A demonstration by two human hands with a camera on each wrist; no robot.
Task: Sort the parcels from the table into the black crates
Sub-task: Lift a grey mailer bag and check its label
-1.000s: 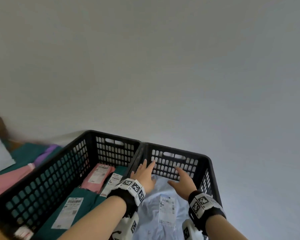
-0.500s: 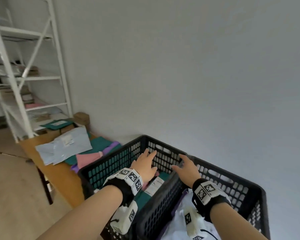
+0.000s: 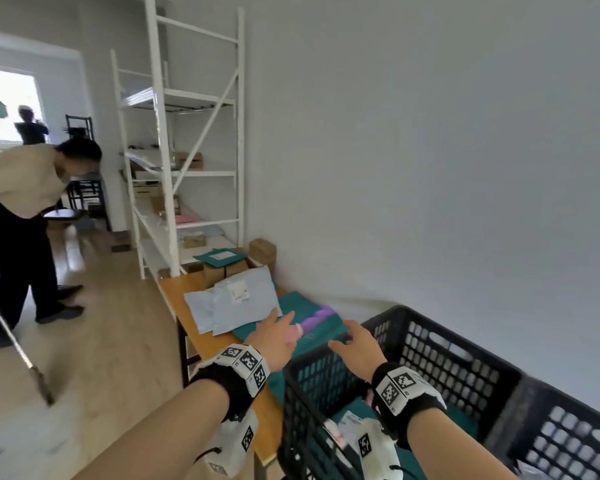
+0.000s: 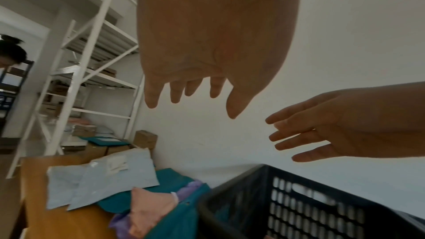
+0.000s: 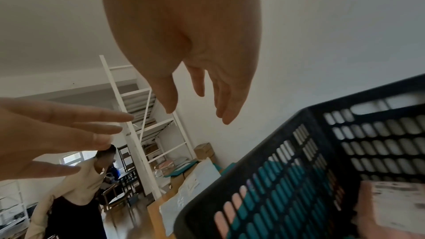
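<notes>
Left hand [image 3: 274,341]: ours, fingers spread, empty, above the table [image 3: 181,289] parcels.
Right hand [image 3: 357,351]: ours, fingers spread, empty, over the near black crate [image 3: 458,362].

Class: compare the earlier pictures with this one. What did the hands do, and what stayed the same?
Both hands left the crates and swung left toward the table: left hand now over the parcels, right hand above the crate rim. Both hands remain open and hold nothing.

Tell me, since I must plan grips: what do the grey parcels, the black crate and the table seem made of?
Grey parcels: apparently thin plastic mailer film, slightly glossy and wrinkled, lying limp. Black crate: looks like rigid moulded plastic, matt, with slotted walls. Table: top seems wood or wood laminate, smooth and orange-brown; which one cannot be told.
</notes>
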